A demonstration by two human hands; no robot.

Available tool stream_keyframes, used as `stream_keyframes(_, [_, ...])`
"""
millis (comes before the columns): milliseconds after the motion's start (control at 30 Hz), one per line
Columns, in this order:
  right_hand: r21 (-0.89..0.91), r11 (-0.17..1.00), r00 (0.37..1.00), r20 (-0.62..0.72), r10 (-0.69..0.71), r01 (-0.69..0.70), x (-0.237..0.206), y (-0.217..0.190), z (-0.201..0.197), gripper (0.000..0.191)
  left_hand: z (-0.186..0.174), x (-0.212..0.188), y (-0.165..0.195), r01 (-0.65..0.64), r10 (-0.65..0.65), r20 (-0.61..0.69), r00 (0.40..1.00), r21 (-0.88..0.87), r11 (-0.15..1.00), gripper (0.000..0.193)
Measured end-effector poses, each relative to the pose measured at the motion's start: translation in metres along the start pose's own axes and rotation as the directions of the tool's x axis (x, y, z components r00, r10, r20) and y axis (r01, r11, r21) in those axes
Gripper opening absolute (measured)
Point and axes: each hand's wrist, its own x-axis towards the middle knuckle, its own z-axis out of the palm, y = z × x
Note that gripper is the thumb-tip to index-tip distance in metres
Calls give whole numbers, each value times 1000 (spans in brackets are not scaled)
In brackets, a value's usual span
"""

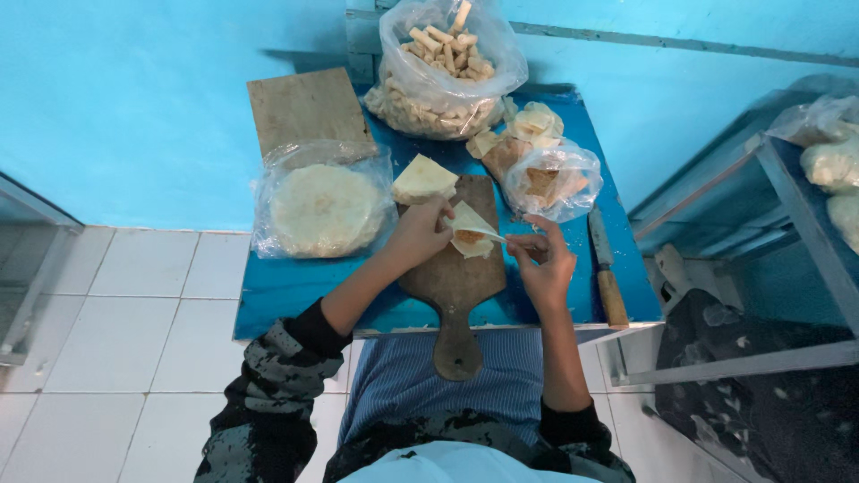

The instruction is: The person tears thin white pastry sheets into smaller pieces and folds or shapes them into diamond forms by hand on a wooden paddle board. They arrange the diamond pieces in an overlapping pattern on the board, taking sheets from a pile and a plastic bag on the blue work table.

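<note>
My left hand (418, 234) pinches a pale, triangular pastry sheet (471, 232) with a bit of brown filling on it, held just above a wooden paddle board (452, 284). The other side of that sheet is gripped by my right hand (541, 265), fingers closed on its edge. A stack of wedge-shaped pastry sheets (422, 180) lies at the board's far left corner, close to my left hand.
A blue table (295, 286) carries a bag of round flat wrappers (324, 206), a big bag of rolled pieces (447, 72), a small bag with brown filling (552, 182), a square wooden board (307, 107) and a wooden-handled knife (607, 268). A metal rack (787, 192) stands right.
</note>
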Motion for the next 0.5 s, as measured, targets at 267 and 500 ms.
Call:
stream_keyframes(267, [-53, 995, 997, 7, -79, 79, -1, -6, -1, 47, 4, 2, -2, -59, 61, -27, 998, 61, 996, 25])
stream_keyframes(500, [29, 1000, 999, -37, -11, 12, 1, 3, -2, 50, -1, 1, 14, -116, 116, 0, 993, -18, 993, 26])
